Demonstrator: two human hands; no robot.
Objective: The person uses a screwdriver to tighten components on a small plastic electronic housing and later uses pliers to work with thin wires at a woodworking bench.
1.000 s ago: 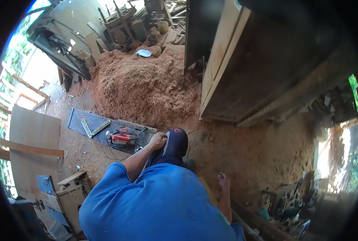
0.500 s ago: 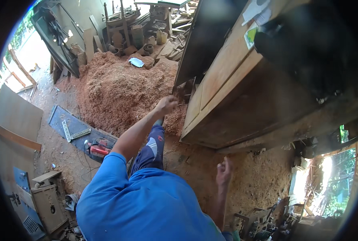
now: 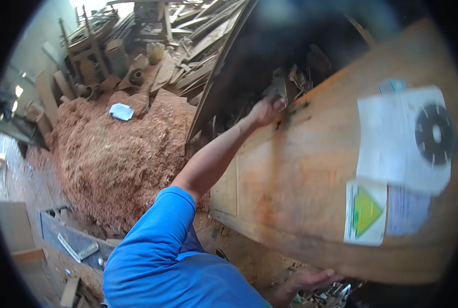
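Note:
My left arm reaches forward across the far edge of a large brown wooden cabinet (image 3: 301, 169). At that edge my left hand (image 3: 269, 110) has its fingers curled in, beside dark marks on the wood; whether anything is in them is hidden. Along the cabinet's near edge, my right hand (image 3: 313, 277) lies low with its fingers stretched out against or just under the wood. White paper sheets (image 3: 383, 138) rest on the wooden surface, with a dark slotted disc (image 3: 435, 134) over them. Close by is a white card with a yellow-green triangle (image 3: 365, 211).
A heap of reddish wood shavings (image 3: 121, 164) spreads at the left, with a white packet (image 3: 121, 111) on top. Scrap boards (image 3: 203, 41) pile up behind. A dark panel (image 3: 221, 69) leans beyond the cabinet; a bluish board (image 3: 75, 238) lies at lower left.
My view has swung right and closer to the cabinet, bringing its papered surface into sight. My left hand has reached to its far edge, my right hand to its near edge.

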